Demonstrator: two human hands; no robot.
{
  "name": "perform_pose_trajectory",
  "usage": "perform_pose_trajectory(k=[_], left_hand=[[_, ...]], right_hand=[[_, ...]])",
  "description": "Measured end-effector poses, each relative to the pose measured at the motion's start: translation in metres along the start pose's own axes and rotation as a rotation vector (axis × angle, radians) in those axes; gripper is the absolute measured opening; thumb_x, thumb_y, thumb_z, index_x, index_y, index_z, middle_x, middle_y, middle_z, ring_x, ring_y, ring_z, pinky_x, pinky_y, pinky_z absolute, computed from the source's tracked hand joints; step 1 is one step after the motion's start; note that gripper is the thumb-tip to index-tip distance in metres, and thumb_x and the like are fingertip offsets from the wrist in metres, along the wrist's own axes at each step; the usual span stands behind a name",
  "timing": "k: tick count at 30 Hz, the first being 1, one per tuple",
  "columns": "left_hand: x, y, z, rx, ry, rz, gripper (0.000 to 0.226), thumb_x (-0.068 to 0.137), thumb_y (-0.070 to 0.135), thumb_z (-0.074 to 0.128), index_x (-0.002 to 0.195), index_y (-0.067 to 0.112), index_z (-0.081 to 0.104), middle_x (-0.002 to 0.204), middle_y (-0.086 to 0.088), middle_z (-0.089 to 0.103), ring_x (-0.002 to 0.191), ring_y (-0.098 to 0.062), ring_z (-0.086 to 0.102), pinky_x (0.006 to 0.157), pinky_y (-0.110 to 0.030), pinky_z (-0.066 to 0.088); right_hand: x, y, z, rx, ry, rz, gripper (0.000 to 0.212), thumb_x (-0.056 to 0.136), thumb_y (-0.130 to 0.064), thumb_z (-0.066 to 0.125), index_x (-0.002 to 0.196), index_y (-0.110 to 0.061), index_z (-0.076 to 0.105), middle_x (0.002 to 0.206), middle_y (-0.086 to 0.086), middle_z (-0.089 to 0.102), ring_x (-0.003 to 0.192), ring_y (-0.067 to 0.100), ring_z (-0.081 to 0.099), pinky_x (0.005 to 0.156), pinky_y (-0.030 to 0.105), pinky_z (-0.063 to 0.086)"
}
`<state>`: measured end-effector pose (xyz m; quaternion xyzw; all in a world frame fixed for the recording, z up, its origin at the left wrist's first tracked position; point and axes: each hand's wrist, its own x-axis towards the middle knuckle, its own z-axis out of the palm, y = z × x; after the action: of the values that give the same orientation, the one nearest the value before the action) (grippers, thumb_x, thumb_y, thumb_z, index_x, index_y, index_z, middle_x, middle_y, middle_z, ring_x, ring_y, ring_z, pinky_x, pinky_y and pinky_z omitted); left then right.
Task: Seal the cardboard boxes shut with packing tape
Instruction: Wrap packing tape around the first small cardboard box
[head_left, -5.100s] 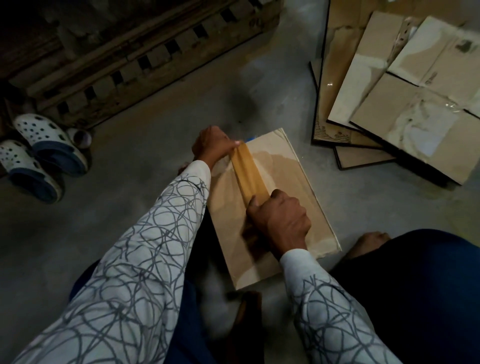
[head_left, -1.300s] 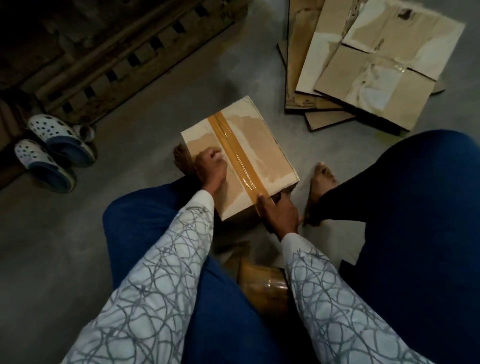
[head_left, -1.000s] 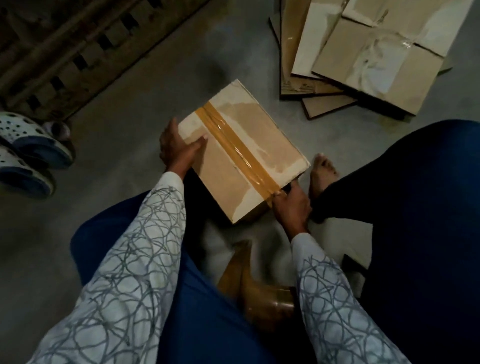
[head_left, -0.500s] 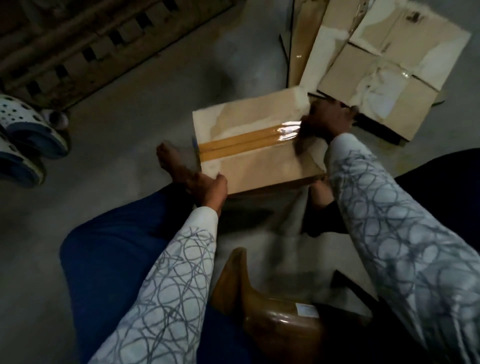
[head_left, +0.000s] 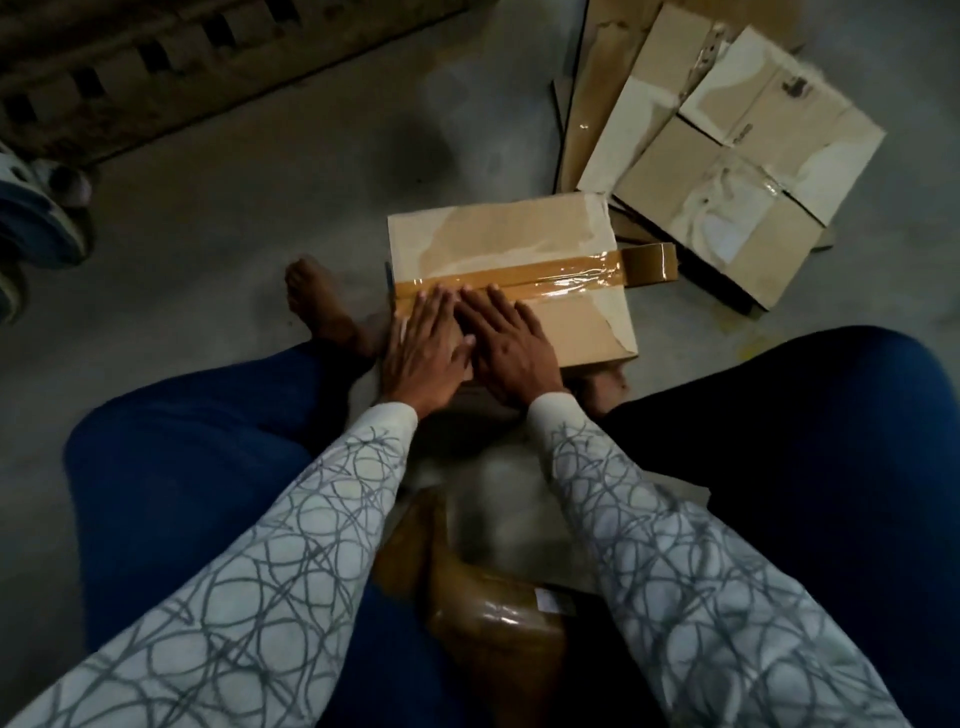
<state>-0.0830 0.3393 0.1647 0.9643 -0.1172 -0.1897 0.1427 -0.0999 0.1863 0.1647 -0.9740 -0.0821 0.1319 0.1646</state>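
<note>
A closed cardboard box (head_left: 509, 234) sits on the concrete floor between my feet. A strip of brown packing tape (head_left: 561, 278) runs across its top, and the strip's loose end (head_left: 649, 265) sticks out past the right edge. My left hand (head_left: 426, 348) and my right hand (head_left: 506, 343) lie flat side by side on the box's near left part, fingers straight, fingertips pressing on the tape. A roll of brown packing tape (head_left: 483, 623) lies near my lap, between my forearms.
Flattened cardboard boxes (head_left: 727, 140) are stacked at the back right, close to the box. A wooden pallet (head_left: 182, 73) runs along the back left. White and blue clogs (head_left: 36, 228) stand at the left edge. My bare left foot (head_left: 322, 306) rests beside the box.
The box has been turned so the tape strip runs left to right. Both hands left the box's sides and now press flat on its top, over the tape.
</note>
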Motion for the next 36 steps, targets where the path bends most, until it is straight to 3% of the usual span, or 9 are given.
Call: perform_pose_trajectory(k=[10, 17, 20, 24, 26, 28, 30, 33, 36], left_hand=[[-0.005, -0.002, 0.023, 0.053, 0.162, 0.031, 0.073, 0.097, 0.047, 0.026, 0.161, 0.015, 0.011, 0.169, -0.002, 0.004, 0.155, -0.019, 0.001, 0.125, -0.044, 0.002], [0.001, -0.006, 0.021, -0.246, 0.147, -0.127, 0.083, 0.101, 0.040, 0.047, 0.160, 0.016, -0.005, 0.167, -0.007, -0.018, 0.154, -0.026, -0.013, 0.122, -0.039, -0.005], [-0.005, -0.006, 0.014, -0.507, 0.191, -0.159, 0.084, 0.099, 0.031, 0.055, 0.161, 0.016, 0.000, 0.168, -0.005, -0.010, 0.154, -0.019, -0.002, 0.125, -0.036, 0.005], [0.008, 0.004, -0.015, -0.976, 0.497, -0.473, 0.065, 0.101, 0.023, 0.054, 0.156, 0.010, 0.023, 0.151, 0.006, 0.020, 0.131, 0.005, 0.015, 0.107, 0.000, 0.011], [0.032, -0.011, -0.019, -1.261, 0.447, -0.738, 0.051, 0.096, 0.025, 0.056, 0.144, 0.016, 0.044, 0.141, -0.001, 0.043, 0.124, -0.007, 0.036, 0.110, -0.014, 0.029], [0.051, -0.033, -0.009, -1.349, 0.326, -0.844, 0.021, 0.085, 0.028, 0.053, 0.100, 0.020, 0.065, 0.103, -0.009, 0.063, 0.095, -0.020, 0.057, 0.090, -0.034, 0.049], [0.055, -0.043, -0.011, -1.395, 0.240, -0.891, 0.019, 0.091, 0.017, 0.050, 0.075, 0.017, 0.059, 0.077, -0.005, 0.059, 0.069, -0.021, 0.057, 0.068, -0.031, 0.052], [0.046, -0.040, -0.029, -1.475, 0.191, -0.931, 0.029, 0.097, 0.010, 0.046, 0.070, 0.019, 0.054, 0.070, 0.001, 0.057, 0.061, -0.014, 0.056, 0.043, -0.019, 0.046], [0.045, -0.044, -0.030, -1.466, 0.132, -0.920, 0.025, 0.097, 0.013, 0.049, 0.074, 0.020, 0.055, 0.078, 0.002, 0.060, 0.080, -0.016, 0.057, 0.056, -0.025, 0.043]], right_hand=[[-0.013, 0.049, -0.018, 0.055, -0.024, 0.263, 0.054, 0.107, -0.050, 0.023, 0.159, -0.039, 0.014, 0.166, -0.018, 0.008, 0.155, 0.014, -0.003, 0.125, 0.045, 0.003], [-0.018, 0.060, -0.023, 0.141, 0.081, 0.458, 0.056, 0.106, -0.052, 0.023, 0.159, -0.038, 0.014, 0.167, -0.015, 0.003, 0.155, 0.016, -0.005, 0.125, 0.047, 0.000], [-0.015, 0.055, -0.023, 0.157, 0.063, 0.511, 0.057, 0.107, -0.047, 0.021, 0.160, -0.034, 0.007, 0.168, -0.012, -0.005, 0.154, 0.017, -0.013, 0.124, 0.050, -0.005], [-0.008, 0.045, -0.020, 0.185, 0.023, 0.540, 0.060, 0.107, -0.045, 0.025, 0.161, -0.032, 0.003, 0.167, -0.011, -0.011, 0.153, 0.020, -0.018, 0.122, 0.052, -0.010], [-0.006, 0.046, -0.018, 0.189, 0.022, 0.558, 0.061, 0.106, -0.045, 0.028, 0.161, -0.032, 0.004, 0.167, -0.011, -0.010, 0.153, 0.021, -0.017, 0.122, 0.052, -0.010], [-0.004, 0.045, -0.019, 0.180, 0.012, 0.566, 0.061, 0.106, -0.045, 0.029, 0.161, -0.032, 0.005, 0.168, -0.011, -0.009, 0.153, 0.022, -0.016, 0.122, 0.053, -0.008], [-0.003, 0.042, -0.019, 0.182, -0.004, 0.562, 0.062, 0.106, -0.046, 0.030, 0.161, -0.032, 0.005, 0.168, -0.010, -0.008, 0.154, 0.023, -0.015, 0.122, 0.053, -0.008], [-0.004, 0.036, -0.017, 0.178, 0.001, 0.550, 0.062, 0.106, -0.047, 0.029, 0.161, -0.031, 0.005, 0.168, -0.010, -0.008, 0.154, 0.022, -0.015, 0.122, 0.052, -0.008], [-0.003, 0.033, -0.016, 0.177, 0.016, 0.564, 0.062, 0.106, -0.046, 0.029, 0.161, -0.031, 0.006, 0.168, -0.011, -0.007, 0.154, 0.021, -0.014, 0.122, 0.052, -0.008]])
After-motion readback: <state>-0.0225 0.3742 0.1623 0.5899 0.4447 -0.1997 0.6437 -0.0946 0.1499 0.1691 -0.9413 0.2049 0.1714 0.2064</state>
